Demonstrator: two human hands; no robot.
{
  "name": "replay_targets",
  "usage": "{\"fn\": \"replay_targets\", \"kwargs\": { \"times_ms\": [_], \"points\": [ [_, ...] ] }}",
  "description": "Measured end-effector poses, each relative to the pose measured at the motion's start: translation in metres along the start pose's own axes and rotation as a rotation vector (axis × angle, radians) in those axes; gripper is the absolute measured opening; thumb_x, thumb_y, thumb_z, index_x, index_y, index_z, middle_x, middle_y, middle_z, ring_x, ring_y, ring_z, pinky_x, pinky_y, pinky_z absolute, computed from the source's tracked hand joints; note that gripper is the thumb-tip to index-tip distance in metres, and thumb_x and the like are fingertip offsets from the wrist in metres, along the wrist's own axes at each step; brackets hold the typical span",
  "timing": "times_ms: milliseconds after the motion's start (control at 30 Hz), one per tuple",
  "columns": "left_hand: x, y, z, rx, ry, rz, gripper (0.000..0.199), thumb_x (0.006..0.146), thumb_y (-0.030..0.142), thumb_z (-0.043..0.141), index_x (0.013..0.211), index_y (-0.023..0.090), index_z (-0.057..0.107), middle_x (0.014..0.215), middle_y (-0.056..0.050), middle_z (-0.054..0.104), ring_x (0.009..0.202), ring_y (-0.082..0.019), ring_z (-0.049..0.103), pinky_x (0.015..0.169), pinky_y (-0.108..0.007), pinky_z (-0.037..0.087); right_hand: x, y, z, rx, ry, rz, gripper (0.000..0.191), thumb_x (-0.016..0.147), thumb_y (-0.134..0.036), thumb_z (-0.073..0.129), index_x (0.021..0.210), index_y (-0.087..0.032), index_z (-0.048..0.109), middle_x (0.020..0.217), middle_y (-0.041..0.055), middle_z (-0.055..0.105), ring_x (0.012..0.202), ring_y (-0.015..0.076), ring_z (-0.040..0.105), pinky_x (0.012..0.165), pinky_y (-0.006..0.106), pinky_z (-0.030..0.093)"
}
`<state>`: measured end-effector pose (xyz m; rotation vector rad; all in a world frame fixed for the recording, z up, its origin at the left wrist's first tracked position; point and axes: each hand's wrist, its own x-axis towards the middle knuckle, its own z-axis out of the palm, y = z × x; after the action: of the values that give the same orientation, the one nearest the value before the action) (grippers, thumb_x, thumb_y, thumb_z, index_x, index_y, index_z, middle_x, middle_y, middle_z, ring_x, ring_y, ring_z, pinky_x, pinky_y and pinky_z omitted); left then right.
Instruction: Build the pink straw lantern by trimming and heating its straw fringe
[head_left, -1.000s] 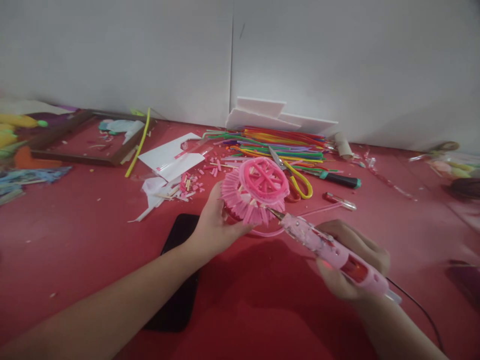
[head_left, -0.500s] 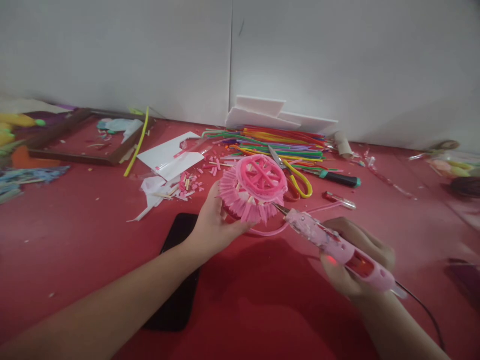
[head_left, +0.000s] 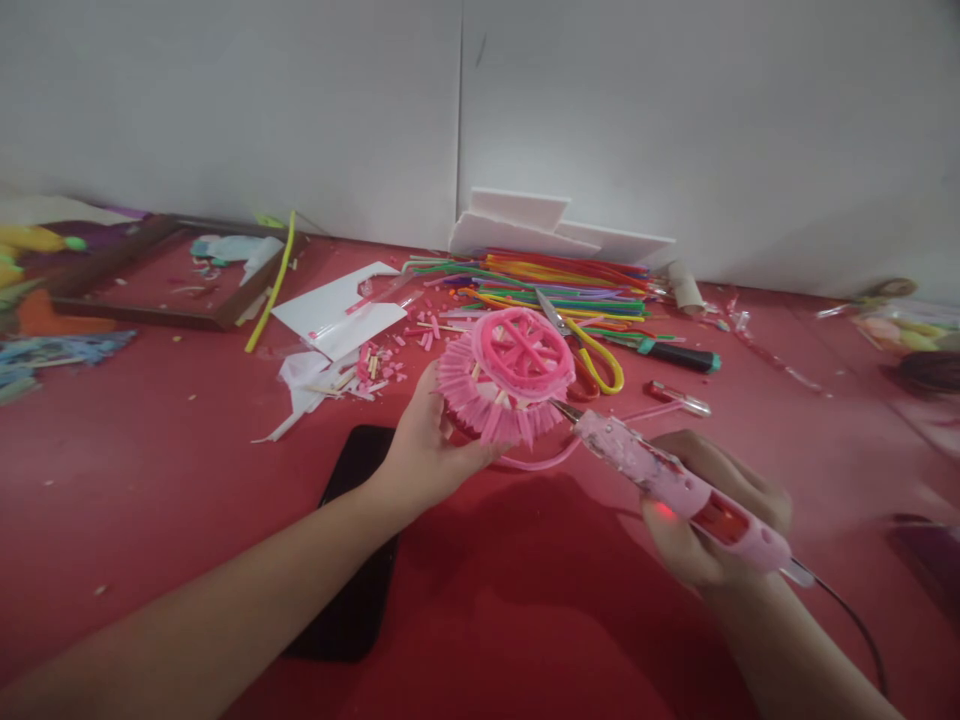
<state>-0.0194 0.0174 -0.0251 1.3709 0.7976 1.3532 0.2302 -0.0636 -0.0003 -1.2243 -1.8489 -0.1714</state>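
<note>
A round pink craft piece [head_left: 523, 350], with a spoked top and a fringe of pink strips around its edge, is held by my left hand [head_left: 431, 450] from the left and below. My right hand [head_left: 705, 510] is wrapped around a pink hot glue gun [head_left: 660, 475], on which a red light glows. The gun's metal nozzle points at the fringe on the piece's lower right; whether it touches cannot be told. A pink pipe cleaner [head_left: 544, 462] curves out beneath the piece. The fingertips of my left hand are partly hidden behind it.
Yellow-handled scissors [head_left: 600, 360], a bundle of coloured pipe cleaners [head_left: 570, 275] and a black-handled tool [head_left: 681, 356] lie behind the piece. A black phone [head_left: 349, 600] rests under my left forearm. Pink scraps [head_left: 379, 370], white paper [head_left: 337, 310] and a brown frame [head_left: 142, 315] are leftward.
Both hands stay nearly in place, with the nozzle still beside the craft piece's lower right edge. The view has shifted very slightly.
</note>
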Motion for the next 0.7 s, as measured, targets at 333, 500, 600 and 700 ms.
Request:
{"fn": "replay_targets", "kwargs": {
  "times_ms": [333,500,600,700],
  "points": [
    [-0.001,0.001,0.001,-0.039,0.017,-0.065,0.065,0.053,0.023,0.099,0.107,0.022,0.064,0.131,-0.016,0.068,0.130,-0.038,0.064,0.110,-0.048,0.054,0.005,0.001,-0.001,0.019,-0.007,-0.041,0.013,0.078,-0.012,0.061,0.084,-0.023,0.058,0.065,-0.0025,0.055,0.050,0.0123,0.047,0.045,0.026,0.037],
    [-0.001,0.001,0.001,-0.050,-0.003,-0.071,0.062,0.055,0.022,0.097,0.108,0.020,0.064,0.132,-0.017,0.068,0.131,-0.037,0.064,0.111,-0.047,0.053,0.005,0.001,0.000,-0.001,0.000,-0.021,0.010,0.080,-0.015,0.060,0.082,-0.023,0.057,0.064,-0.0019,0.056,0.049,0.0135,0.048,0.044,0.027,0.038],
    [-0.001,0.005,0.001,-0.040,-0.056,-0.084,0.063,0.057,0.022,0.097,0.110,0.020,0.065,0.137,-0.017,0.068,0.130,-0.036,0.065,0.111,-0.047,0.053,0.002,0.003,0.000,-0.028,0.018,-0.028,0.012,0.079,-0.013,0.061,0.084,-0.024,0.061,0.068,-0.0002,0.062,0.051,0.0158,0.055,0.046,0.029,0.043],
    [0.000,0.009,0.002,-0.054,-0.092,-0.125,0.067,0.057,0.021,0.097,0.116,0.020,0.066,0.130,-0.015,0.074,0.123,-0.035,0.070,0.107,-0.048,0.057,0.000,0.011,-0.001,-0.048,0.059,0.019,0.024,0.077,-0.011,0.064,0.096,-0.025,0.068,0.076,0.0015,0.071,0.058,0.0193,0.065,0.052,0.030,0.050]
  ]
}}
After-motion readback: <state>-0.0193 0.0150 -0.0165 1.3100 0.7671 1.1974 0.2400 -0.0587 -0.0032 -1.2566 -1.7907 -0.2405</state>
